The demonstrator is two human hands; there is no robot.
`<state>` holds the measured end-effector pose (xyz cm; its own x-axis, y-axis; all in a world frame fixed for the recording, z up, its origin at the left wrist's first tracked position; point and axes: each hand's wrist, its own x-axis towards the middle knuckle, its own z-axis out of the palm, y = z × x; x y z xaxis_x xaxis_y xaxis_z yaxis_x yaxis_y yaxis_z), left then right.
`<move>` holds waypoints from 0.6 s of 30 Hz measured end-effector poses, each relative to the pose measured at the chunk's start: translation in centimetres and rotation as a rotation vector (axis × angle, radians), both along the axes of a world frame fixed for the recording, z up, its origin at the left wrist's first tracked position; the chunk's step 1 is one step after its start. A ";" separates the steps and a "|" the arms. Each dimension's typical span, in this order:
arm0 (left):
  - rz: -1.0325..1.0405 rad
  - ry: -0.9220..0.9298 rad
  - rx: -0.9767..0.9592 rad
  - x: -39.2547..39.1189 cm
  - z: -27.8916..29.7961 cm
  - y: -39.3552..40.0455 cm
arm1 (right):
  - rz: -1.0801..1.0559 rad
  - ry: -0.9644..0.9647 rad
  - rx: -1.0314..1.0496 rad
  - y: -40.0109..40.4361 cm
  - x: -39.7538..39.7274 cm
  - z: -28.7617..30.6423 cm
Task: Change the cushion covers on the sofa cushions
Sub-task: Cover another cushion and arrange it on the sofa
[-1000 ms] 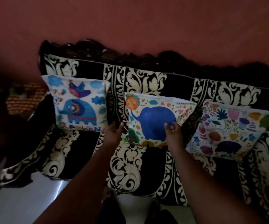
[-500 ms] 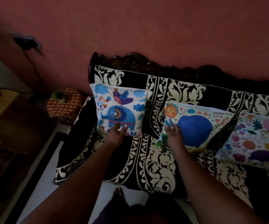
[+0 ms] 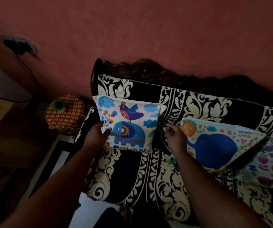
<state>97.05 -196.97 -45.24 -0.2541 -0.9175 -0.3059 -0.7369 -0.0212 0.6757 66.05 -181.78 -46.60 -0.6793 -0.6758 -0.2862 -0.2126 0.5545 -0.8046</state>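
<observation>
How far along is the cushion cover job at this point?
Done, by the look of it: three cushions in printed covers stand along the sofa back: bird cushion, blue elephant cushion, floral cushion. In hand: the left hand holds the bird cushion's edge, seemingly straightening it; the right hand hovers loosely curled, holding nothing. Left: probably just final positioning; no bare cushion or spare cover shows.

Both forearms are bare, no sleeves showing, and the left hand (image 3: 96, 137) and right hand (image 3: 176, 139) wear no gloves
</observation>
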 end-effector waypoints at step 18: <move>-0.585 -0.787 -0.477 -3.2 -6.6 -21.6 | 0.491 0.894 0.535 -16.5 -6.5 -6.1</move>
<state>93.88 -218.54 -51.89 -0.5785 -0.7858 -0.2189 -0.7774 0.6124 -0.1440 59.52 -198.28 -52.72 -0.4814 -0.8609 -0.1646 -0.8759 0.4793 0.0553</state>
